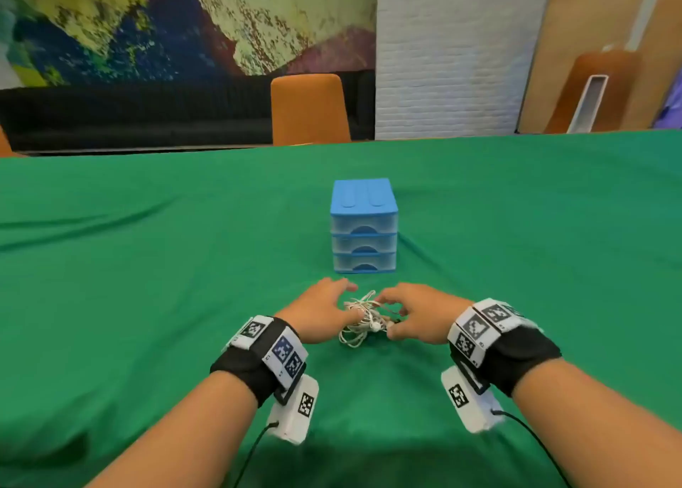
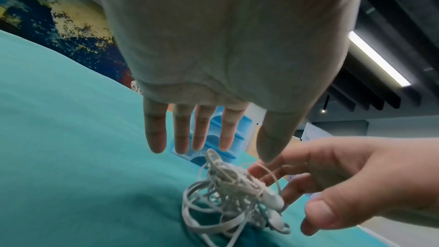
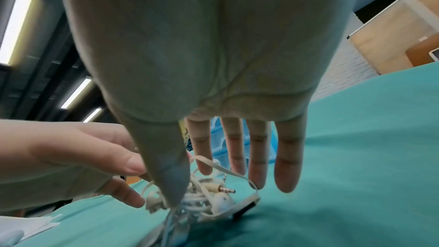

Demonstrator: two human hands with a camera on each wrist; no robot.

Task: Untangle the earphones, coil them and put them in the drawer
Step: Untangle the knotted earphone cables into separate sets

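Observation:
A tangled bunch of white earphones [image 1: 363, 319] lies on the green cloth just in front of me. My left hand [image 1: 347, 301] hovers at its left side with straight, spread fingers [image 2: 202, 138], holding nothing. My right hand [image 1: 387, 316] reaches in from the right; its fingers [image 3: 259, 166] are extended over the tangle and its thumb tip rests against the cords [image 3: 202, 200]. An earbud and the metal jack plug [image 3: 226, 190] show in the right wrist view. The small blue drawer unit [image 1: 363, 229] stands just beyond the earphones, its three drawers closed.
The table is covered by a green cloth [image 1: 147, 303] with a few creases. An orange chair [image 1: 308, 109] stands at the far edge, with a dark bench and a white brick wall behind it. Both wrists carry camera boxes with trailing cables [image 1: 251, 454].

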